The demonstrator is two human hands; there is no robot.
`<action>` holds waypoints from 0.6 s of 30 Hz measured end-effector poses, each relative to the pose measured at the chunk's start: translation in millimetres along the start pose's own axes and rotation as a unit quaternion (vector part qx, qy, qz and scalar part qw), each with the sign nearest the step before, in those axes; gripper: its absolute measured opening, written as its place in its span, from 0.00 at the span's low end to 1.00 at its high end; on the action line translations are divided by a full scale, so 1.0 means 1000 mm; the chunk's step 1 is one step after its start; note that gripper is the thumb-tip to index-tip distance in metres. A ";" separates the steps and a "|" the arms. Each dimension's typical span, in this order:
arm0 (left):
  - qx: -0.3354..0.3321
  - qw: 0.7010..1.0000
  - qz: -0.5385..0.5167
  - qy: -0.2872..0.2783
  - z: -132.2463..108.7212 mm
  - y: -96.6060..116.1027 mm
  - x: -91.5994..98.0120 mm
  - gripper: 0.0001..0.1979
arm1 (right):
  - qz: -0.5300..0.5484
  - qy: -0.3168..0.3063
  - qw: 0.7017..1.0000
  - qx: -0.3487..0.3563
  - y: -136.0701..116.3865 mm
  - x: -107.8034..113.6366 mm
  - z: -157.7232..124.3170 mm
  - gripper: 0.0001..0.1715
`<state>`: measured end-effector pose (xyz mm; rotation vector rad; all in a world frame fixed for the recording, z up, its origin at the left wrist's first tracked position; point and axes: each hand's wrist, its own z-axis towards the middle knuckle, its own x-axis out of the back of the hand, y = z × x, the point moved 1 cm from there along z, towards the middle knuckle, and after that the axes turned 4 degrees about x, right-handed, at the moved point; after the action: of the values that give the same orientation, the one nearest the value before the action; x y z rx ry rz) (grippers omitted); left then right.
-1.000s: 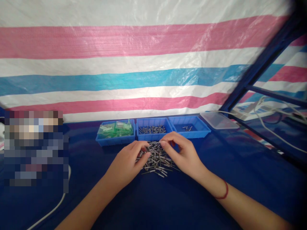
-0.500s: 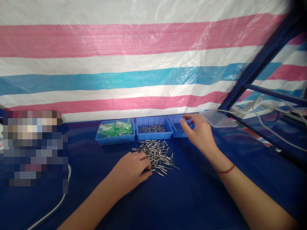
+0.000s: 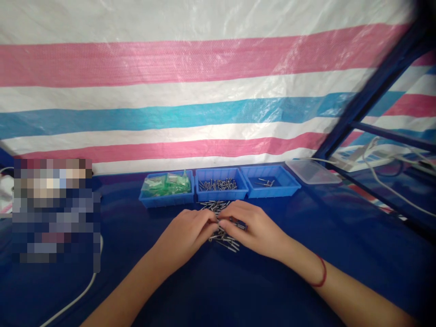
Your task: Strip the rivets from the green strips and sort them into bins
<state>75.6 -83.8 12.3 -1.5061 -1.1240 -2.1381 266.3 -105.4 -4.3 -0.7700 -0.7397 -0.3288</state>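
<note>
A loose pile of silvery blind rivets (image 3: 229, 244) lies on the dark blue tabletop, partly covered by my hands. My left hand (image 3: 185, 231) rests at the pile's left side, its thumb and fingers pinched together. Opposite it, my right hand (image 3: 257, 227), with a red string at the wrist, curls over the right side of the pile. Both sets of fingertips meet above the rivets; whatever is between them is hidden. Behind the pile, a blue bin (image 3: 221, 196) holds many metal pins like these. The right-hand blue bin (image 3: 274, 191) has a few in it.
A left-hand blue bin (image 3: 166, 200) contains green plastic packets (image 3: 166, 184). A clear plastic lid (image 3: 313, 171) lies right of the bins. Striped sheeting (image 3: 170, 104) hangs behind, a blue metal frame (image 3: 361, 100) stands right, and a white cable (image 3: 90, 284) runs at left.
My right hand has come from over the right-hand bin to the pile, meeting my left hand. The few pins in that bin now show. My left hand remains at the pile.
</note>
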 end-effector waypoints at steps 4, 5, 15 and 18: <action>0.034 0.995 -0.080 0.053 0.000 0.001 -0.001 0.07 | 0.037 -0.003 0.999 -0.030 -0.003 -0.006 0.001 0.11; 0.041 0.991 -0.104 0.074 0.000 0.001 -0.002 0.07 | 0.050 0.002 0.998 -0.037 -0.004 -0.006 0.001 0.11; 0.129 0.918 -0.351 0.135 -0.002 -0.004 -0.020 0.09 | 0.114 0.035 0.990 -0.081 -0.011 -0.006 0.001 0.11; 0.131 0.915 -0.359 0.130 -0.002 -0.003 -0.019 0.09 | 0.119 0.036 0.989 -0.084 -0.011 -0.006 0.002 0.11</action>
<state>80.0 -86.8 -6.3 -0.7051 -1.9737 -2.3752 255.2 -111.9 -2.0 -0.9908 -0.5484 -0.2022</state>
